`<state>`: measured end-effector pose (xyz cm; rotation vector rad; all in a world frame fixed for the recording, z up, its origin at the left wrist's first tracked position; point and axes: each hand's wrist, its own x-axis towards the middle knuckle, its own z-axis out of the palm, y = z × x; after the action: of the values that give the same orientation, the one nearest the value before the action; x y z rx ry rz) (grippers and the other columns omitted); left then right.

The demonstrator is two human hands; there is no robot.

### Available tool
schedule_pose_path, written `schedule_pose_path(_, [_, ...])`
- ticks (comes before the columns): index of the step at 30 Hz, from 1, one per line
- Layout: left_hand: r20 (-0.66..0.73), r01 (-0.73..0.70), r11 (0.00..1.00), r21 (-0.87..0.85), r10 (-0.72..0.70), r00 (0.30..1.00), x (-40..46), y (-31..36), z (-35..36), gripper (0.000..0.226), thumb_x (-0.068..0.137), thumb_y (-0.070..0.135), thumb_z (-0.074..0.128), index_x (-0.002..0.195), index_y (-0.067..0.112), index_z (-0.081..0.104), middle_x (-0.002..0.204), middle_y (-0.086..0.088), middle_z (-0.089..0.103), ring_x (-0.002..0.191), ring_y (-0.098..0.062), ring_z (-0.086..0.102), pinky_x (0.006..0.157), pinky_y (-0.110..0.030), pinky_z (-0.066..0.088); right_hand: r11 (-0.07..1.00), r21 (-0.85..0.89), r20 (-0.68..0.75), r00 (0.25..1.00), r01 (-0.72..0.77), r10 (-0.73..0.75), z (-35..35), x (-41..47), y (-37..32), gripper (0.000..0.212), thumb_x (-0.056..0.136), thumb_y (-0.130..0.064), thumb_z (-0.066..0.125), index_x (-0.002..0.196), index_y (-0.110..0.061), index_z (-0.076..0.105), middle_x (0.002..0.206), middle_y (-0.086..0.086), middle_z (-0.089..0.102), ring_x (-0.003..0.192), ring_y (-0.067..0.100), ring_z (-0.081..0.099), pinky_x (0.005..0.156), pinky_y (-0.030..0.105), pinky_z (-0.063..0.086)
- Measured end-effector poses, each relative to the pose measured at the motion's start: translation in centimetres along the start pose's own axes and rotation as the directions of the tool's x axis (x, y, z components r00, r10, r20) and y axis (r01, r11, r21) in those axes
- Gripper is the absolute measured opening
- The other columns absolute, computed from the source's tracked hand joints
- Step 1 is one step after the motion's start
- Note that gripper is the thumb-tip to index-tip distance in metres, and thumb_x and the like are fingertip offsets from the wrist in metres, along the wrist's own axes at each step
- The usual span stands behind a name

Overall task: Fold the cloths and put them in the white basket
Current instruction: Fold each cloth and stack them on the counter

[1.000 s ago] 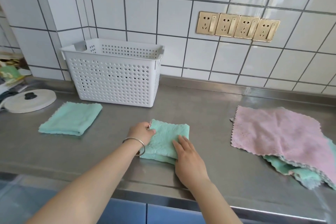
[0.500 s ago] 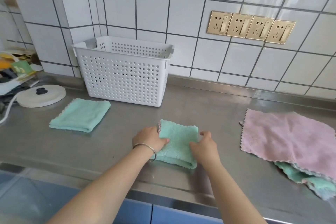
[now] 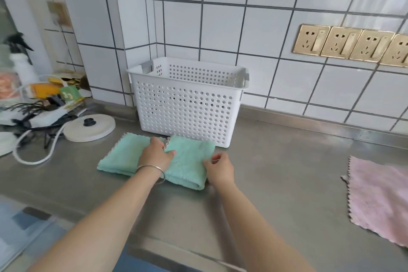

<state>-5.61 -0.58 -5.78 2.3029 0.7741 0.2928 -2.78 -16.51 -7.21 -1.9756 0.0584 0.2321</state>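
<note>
**Two folded green cloths side by side in front of the basket**

Your hands sit on either side of a folded green cloth (image 3: 189,159) on the steel counter (image 3: 276,183), just in front of the white basket (image 3: 187,106). This cloth is a thick rectangle. Its long axis runs from the near edge of the counter back towards the basket, leaning a little to the left as it goes away from you. The rounded fold faces you at the near end, and the scalloped edges lie at the far left corner.

Your left hand (image 3: 157,154), with a bangle (image 3: 152,170) at the wrist, grips the cloth's left edge, thumb on top and fingers curled over the side. Your right hand (image 3: 218,168) is at the right edge, fingers bent and pinched close together at the cloth's rim; you cannot tell from here how firmly it holds.

A second cloth (image 3: 123,154), also green and folded, lies flat just to the left, touching or slightly tucked under the first where your left hand covers the join. Its long axis runs much the same way.

The basket stands upright against the tiled wall, its open top towards you.

Off to the right, well apart, a pink cloth (image 3: 379,201) lies spread out flat, unfolded, running past the frame's edge. To the left, a round white lid (image 3: 90,127) rests on the counter.
</note>
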Motion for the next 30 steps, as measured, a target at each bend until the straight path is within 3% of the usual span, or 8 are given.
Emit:
schedule_pose_path(4, [0.017, -0.024, 0.994, 0.106, 0.022, 1.000, 1.1, -0.9, 0.8, 0.045, 0.084, 0.029, 0.064, 0.114, 0.005, 0.042, 0.116, -0.018, 0.061, 0.108, -0.036, 0.058, 0.087, -0.039, 0.046, 0.996, -0.090, -0.063, 0.998, -0.009, 0.003, 1.9, 1.1, -0.1, 0.009, 0.086, -0.010, 0.046, 0.093, -0.015, 0.043, 0.092, 0.002, 0.053, 0.081, 0.023, 0.052, 0.068, 0.028, 0.042])
schedule_pose_path(10, [0.014, -0.072, 0.975, 0.211, 0.071, 0.997, 1.1, -1.0, 2.3, 0.043, 0.085, 0.030, 0.063, 0.112, 0.005, 0.042, 0.115, -0.017, 0.062, 0.106, -0.039, 0.059, 0.086, -0.041, 0.047, 0.977, -0.212, -0.104, 0.994, 0.003, -0.026, 1.8, 1.4, 0.4, 0.015, 0.084, -0.003, 0.036, 0.095, -0.012, 0.041, 0.095, 0.008, 0.051, 0.081, 0.027, 0.048, 0.074, 0.034, 0.045])
schedule_pose_path(13, [0.029, -0.092, 0.966, 0.240, 0.088, 0.996, 1.0, -1.2, 2.5, 0.041, 0.085, 0.030, 0.063, 0.111, 0.005, 0.042, 0.116, -0.017, 0.061, 0.105, -0.038, 0.059, 0.084, -0.041, 0.047, 0.955, -0.297, -0.075, 0.997, -0.017, -0.005, 1.9, 1.4, 0.2, 0.025, 0.085, -0.002, 0.035, 0.108, -0.007, 0.045, 0.112, 0.013, 0.057, 0.085, 0.027, 0.050, 0.080, 0.036, 0.048])
schedule_pose_path(16, [-0.026, -0.169, 0.893, 0.418, 0.197, 0.980, 0.5, -1.0, 1.7, 0.043, 0.081, 0.029, 0.066, 0.113, 0.008, 0.047, 0.120, -0.014, 0.052, 0.108, -0.035, 0.051, 0.081, -0.042, 0.047, 0.948, -0.317, -0.004, 1.000, 0.000, -0.001, 1.3, 0.8, -0.6, 0.029, 0.087, -0.005, 0.040, 0.116, -0.006, 0.046, 0.121, 0.012, 0.056, 0.098, 0.029, 0.056, 0.083, 0.035, 0.048])
schedule_pose_path(18, [-0.113, -0.244, 0.839, 0.487, 0.338, 0.934, -0.1, -0.1, 1.0, 0.046, 0.075, 0.026, 0.071, 0.115, 0.010, 0.054, 0.117, -0.014, 0.052, 0.109, -0.036, 0.047, 0.078, -0.043, 0.048, 0.953, -0.295, -0.006, 0.997, 0.067, -0.072, -0.5, 0.2, -0.7, 0.028, 0.087, -0.011, 0.045, 0.115, -0.008, 0.047, 0.122, 0.009, 0.053, 0.102, 0.028, 0.055, 0.084, 0.034, 0.046])
schedule_pose_path(21, [-0.123, -0.448, 0.801, 0.397, 0.530, 0.839, -1.9, 4.0, 1.8, 0.045, 0.072, 0.019, 0.073, 0.113, 0.007, 0.059, 0.112, -0.018, 0.057, 0.105, -0.041, 0.051, 0.083, -0.047, 0.048, 0.918, -0.351, -0.130, 0.961, 0.185, -0.243, -6.5, -0.7, 0.7, 0.028, 0.087, -0.019, 0.050, 0.114, -0.012, 0.050, 0.122, 0.006, 0.052, 0.109, 0.026, 0.053, 0.084, 0.032, 0.043])
schedule_pose_path(26, [0.178, -0.728, 0.674, 0.126, 0.706, 0.685, -8.7, 13.3, 8.2, 0.029, 0.084, 0.028, 0.061, 0.112, 0.019, 0.059, 0.114, -0.002, 0.063, 0.106, -0.026, 0.061, 0.089, -0.038, 0.050, 0.800, -0.594, -0.331, 0.883, 0.081, -0.335, -20.4, -3.4, 7.4, 0.030, 0.088, -0.018, 0.049, 0.118, -0.016, 0.053, 0.122, 0.001, 0.054, 0.118, 0.022, 0.047, 0.087, 0.031, 0.041])
schedule_pose_path(30, [0.421, -0.882, 0.429, 0.195, 0.776, 0.470, -15.8, 19.2, 15.4, 0.034, 0.089, 0.037, 0.052, 0.120, 0.022, 0.054, 0.123, 0.001, 0.057, 0.116, -0.023, 0.055, 0.091, -0.032, 0.044, 0.597, -0.802, -0.254, 0.907, -0.003, -0.337, -29.6, -6.1, 13.1, 0.040, 0.083, -0.022, 0.053, 0.122, -0.017, 0.056, 0.123, 0.000, 0.057, 0.121, 0.024, 0.047, 0.095, 0.031, 0.038])
